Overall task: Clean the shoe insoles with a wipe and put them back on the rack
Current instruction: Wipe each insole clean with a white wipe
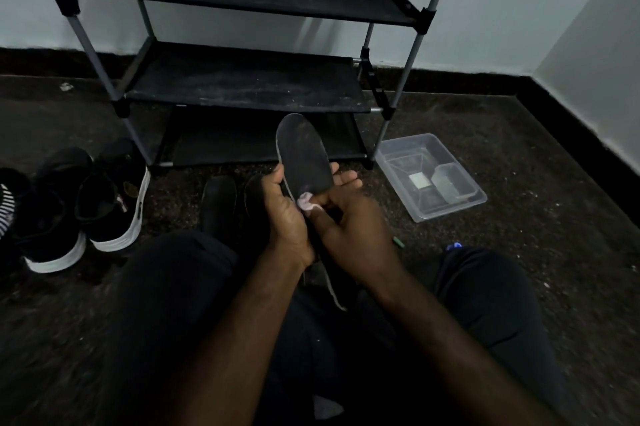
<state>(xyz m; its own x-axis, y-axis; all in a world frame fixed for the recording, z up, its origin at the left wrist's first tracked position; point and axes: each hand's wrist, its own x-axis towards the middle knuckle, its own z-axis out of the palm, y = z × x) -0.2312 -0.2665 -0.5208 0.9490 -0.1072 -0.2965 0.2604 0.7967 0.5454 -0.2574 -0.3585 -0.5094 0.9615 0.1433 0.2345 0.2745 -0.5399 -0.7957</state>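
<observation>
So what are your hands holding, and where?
The left hand grips the black insole around its middle; the right hand pinches a crumpled wipe against it.

Both bare forearms are held forward, converging. The insole is gripped by the left hand; the wipe is pinched by the right hand.

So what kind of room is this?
Probably a home's shoe-storage corner: a black fabric-shelved metal shoe rack stands by a pale wall, and black white-soled sneakers sit on the dark speckled floor.
</observation>
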